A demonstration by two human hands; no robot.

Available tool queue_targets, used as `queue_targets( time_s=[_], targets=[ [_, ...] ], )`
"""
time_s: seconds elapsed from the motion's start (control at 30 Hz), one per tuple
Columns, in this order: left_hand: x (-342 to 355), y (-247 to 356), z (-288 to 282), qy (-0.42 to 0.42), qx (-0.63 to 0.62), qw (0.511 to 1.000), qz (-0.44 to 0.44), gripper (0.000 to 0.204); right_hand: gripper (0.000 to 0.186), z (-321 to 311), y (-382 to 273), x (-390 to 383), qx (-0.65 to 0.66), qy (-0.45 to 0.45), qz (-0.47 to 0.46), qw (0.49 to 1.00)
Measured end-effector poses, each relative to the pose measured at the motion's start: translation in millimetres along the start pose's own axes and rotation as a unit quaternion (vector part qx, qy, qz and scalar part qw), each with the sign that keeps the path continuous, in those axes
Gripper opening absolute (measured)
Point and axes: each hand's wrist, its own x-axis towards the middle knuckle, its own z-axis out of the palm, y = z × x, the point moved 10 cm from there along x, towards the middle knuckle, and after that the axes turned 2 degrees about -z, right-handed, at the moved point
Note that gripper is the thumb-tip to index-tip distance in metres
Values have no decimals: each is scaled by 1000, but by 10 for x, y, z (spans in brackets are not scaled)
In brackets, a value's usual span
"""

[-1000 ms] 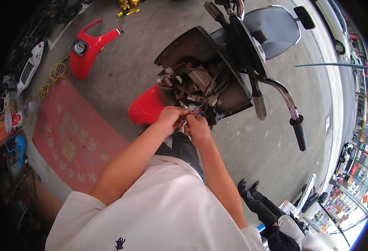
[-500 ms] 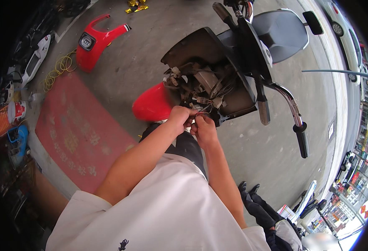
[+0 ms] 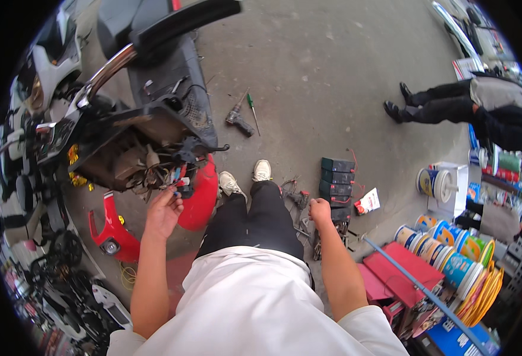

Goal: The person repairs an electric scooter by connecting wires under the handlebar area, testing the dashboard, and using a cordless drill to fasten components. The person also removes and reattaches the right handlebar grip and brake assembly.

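My left hand (image 3: 163,212) is raised to the tangle of wires (image 3: 165,176) hanging out of the scooter (image 3: 131,133), whose front panels are stripped away; the fingertips pinch at a small connector or wire end there (what exactly sits between them is too small to tell). My right hand (image 3: 320,210) hangs low on the right, curled into a loose fist, and I cannot tell whether it holds anything; it hovers just above the scattered hand tools (image 3: 299,199) on the concrete floor (image 3: 320,77) beside a row of dark battery blocks (image 3: 336,181). The red body panel (image 3: 200,199) sits just right of the left hand, against my knee, with another red fairing piece (image 3: 111,228) lying near on the left. Farther off lie a cordless drill (image 3: 237,120) and a green-handled screwdriver (image 3: 252,110).

I judge the step in hand to be work on the wiring, one hand keeping the place while the other goes toward the tools. The next move calls for a firm pinch on the wire so it does not slip back into the bundle.
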Motion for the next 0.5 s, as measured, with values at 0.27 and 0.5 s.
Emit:
queue_targets(
  time_s=[0.27, 0.5],
  targets=[
    [12, 249, -156, 60, 131, 990, -11, 10, 15, 425, 2653, -102, -15, 24, 166, 986],
    [-7, 365, -162, 153, 86, 983, 47, 17, 35, 1553, 2588, 1712, -124, 23, 181, 975]
  ],
)
